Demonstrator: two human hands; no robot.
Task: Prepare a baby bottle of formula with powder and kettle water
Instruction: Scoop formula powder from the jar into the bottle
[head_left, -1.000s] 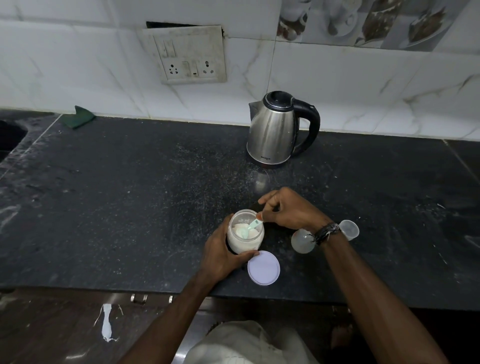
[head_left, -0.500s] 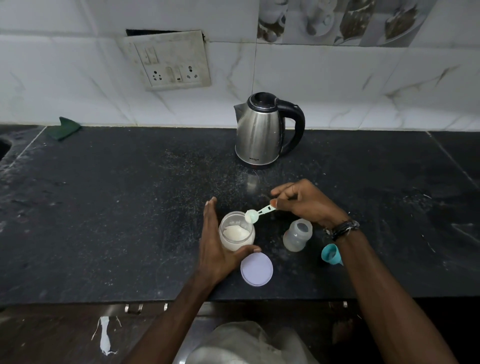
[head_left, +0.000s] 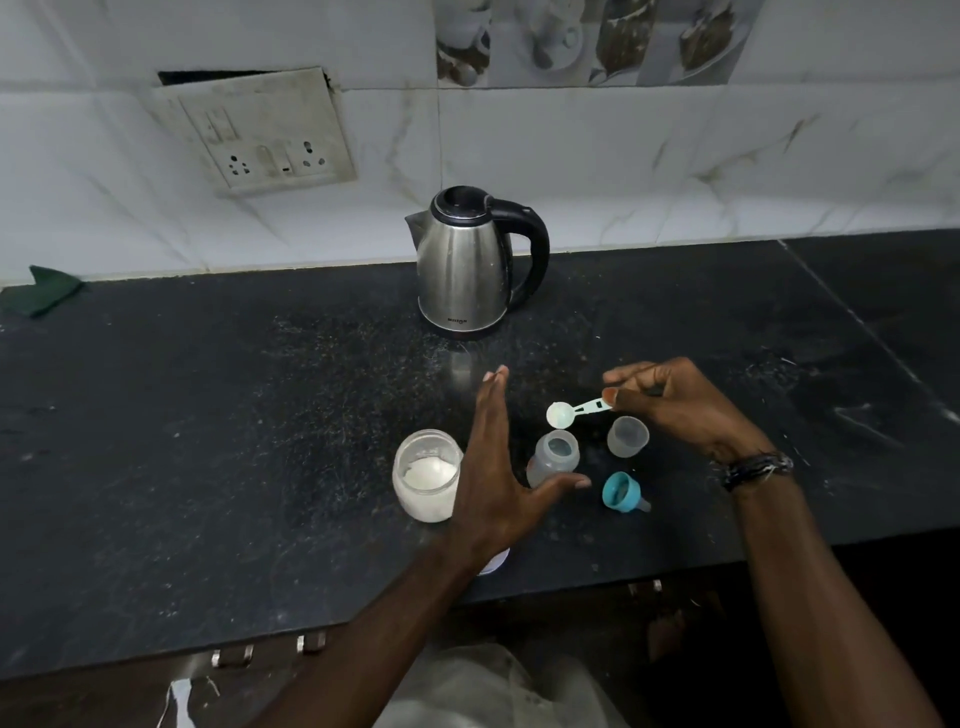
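Two hands: both over the front middle of the counter, well inside its edges.
Right hand (head_left: 680, 405): pinched on the handle of the measuring scoop (head_left: 576, 409), thumb and forefinger closed on it, other fingers curled.
Scoop bowl: heaped with white powder, raised just above and behind the mouth of the baby bottle (head_left: 554, 458), not touching it.
Left hand (head_left: 493, 467): spread flat, empty, fingers straight and pointing to the wall, thumb stretched out in front of the bottle's base; contact with bottle unclear.
Baby bottle: upright, uncapped, translucent, between the two hands.
Powder jar (head_left: 427, 475): lidless, white powder inside, just left of the left hand, apart from it.
Jar lid (head_left: 493, 564): pale disc near the front edge, mostly hidden under the left wrist.
Clear cap (head_left: 627, 436): mouth up, just right of the bottle, under the right hand.
Teal teat ring (head_left: 622, 491): on its side, in front of the cap.
Kettle (head_left: 467, 265): steel, black handle to the right, well behind the hands, near the wall.
Counter (head_left: 208, 441): black stone; broad bare stretch to the left, more bare room to the right; front edge close behind the wrists.
Green cloth (head_left: 39, 296): far left, against the wall.
Socket plate (head_left: 260, 135): on the tiled wall, upper left.
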